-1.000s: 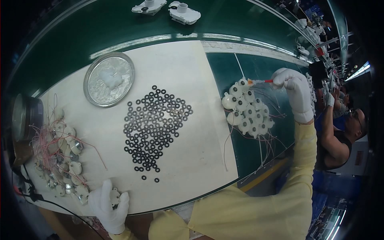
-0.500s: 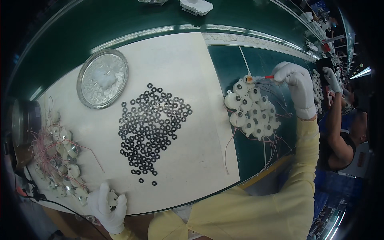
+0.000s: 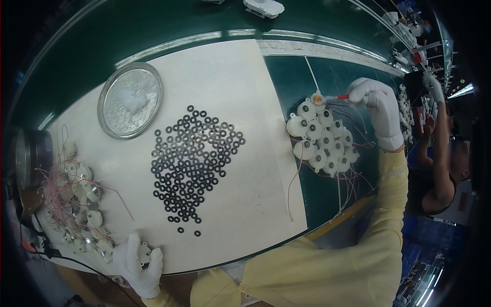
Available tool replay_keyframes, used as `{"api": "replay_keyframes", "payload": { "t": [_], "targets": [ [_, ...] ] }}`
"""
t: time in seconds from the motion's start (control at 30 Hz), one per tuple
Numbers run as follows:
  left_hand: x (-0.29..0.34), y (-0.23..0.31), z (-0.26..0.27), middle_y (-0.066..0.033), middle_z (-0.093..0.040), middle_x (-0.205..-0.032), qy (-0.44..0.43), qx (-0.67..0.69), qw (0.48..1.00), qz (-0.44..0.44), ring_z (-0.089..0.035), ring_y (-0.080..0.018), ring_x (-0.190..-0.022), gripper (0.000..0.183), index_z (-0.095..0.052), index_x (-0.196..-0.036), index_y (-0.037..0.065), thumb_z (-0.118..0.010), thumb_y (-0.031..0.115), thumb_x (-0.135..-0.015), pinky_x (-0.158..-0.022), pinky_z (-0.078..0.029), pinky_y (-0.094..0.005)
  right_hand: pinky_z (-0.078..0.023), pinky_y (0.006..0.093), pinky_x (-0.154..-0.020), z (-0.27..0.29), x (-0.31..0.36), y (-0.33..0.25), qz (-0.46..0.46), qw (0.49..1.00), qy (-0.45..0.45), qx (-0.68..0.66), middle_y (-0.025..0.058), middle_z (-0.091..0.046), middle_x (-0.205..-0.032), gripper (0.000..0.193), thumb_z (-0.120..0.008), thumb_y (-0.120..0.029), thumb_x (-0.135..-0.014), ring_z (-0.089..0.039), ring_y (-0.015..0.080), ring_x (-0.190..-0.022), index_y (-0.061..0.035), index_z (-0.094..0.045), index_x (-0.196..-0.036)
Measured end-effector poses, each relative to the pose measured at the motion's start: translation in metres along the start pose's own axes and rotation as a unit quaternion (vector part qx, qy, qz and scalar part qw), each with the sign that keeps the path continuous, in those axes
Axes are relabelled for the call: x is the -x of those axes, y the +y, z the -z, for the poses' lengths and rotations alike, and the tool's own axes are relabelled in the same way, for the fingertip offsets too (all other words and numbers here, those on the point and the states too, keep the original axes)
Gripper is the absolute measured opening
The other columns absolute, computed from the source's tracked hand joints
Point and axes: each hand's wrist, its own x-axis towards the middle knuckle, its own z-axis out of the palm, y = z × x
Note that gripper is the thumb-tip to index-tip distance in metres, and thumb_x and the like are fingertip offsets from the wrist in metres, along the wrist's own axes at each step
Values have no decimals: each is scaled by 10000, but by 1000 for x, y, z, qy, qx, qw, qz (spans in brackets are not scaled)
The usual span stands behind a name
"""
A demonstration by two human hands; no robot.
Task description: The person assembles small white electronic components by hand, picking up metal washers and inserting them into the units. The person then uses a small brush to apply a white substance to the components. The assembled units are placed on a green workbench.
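Observation:
My right hand (image 3: 376, 105), in a white glove, grips a red-handled brush (image 3: 341, 96) whose tip touches the topmost white round motor (image 3: 318, 99) in a cluster of several such motors (image 3: 322, 135) on the green surface. My left hand (image 3: 137, 262), also gloved, holds one white motor (image 3: 143, 253) at the near edge of the white mat (image 3: 240, 204). Beside it, on the left, lies a heap of motors with red and white wires (image 3: 76, 199). Many small black rings (image 3: 193, 158) are spread over the middle of the mat.
A round silver dish (image 3: 131, 106) with white grease stands at the mat's far left. A dark round device (image 3: 30, 158) sits at the left edge. White parts (image 3: 263, 7) lie on the green belt beyond. Another person (image 3: 442, 153) works at the right.
My right hand has shifted slightly along the motor cluster with the brush; my left hand stays at the near edge holding a motor. The view has tilted a little.

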Motion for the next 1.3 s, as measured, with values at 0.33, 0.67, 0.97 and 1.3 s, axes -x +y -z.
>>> {"api": "replay_keyframes", "payload": {
  "t": [0.33, 0.67, 0.97, 1.3],
  "targets": [
    [-1, 3, 0, -108, -646, -1030, 2, -7, 1000, 4, -561, -307, -872, 615, -638, -1332, 36, -831, 208, -775, -802, -456, -438, -505, 307, -790, 6, 2, 9, 4, 1000, 11, -11, 166, -680, -953, 263, -501, -30, -764, -619, 211, -813, 81, -716, -864],
    [-2, 5, 6, -124, -681, -1155, -24, 2, 1000, 11, -600, -314, -941, 599, -622, -1372, 35, -775, 107, -798, -850, -495, -444, -520, 307, -791, 13, 9, 4, 22, 999, 28, -13, 160, -684, -949, 253, -509, -49, -768, -634, 212, -813, 73, -712, -858],
    [-5, 6, 4, -107, -658, -1047, -12, 5, 1000, 5, -576, -294, -876, 591, -628, -1355, 33, -793, 151, -801, -801, -475, -433, -537, 311, -775, -20, 4, -4, 16, 999, -14, -44, 156, -693, -936, 277, -512, -44, -757, -633, 201, -778, 66, -737, -876],
    [-6, 7, -1, -74, -633, -905, 11, -11, 1000, 5, -524, -282, -777, 586, -650, -1308, 28, -822, 221, -782, -745, -435, -428, -553, 308, -782, -20, 4, 10, -1, 997, -21, -72, 157, -699, -947, 285, -499, -13, -763, -650, 205, -793, 66, -742, -890]
  ]
}}
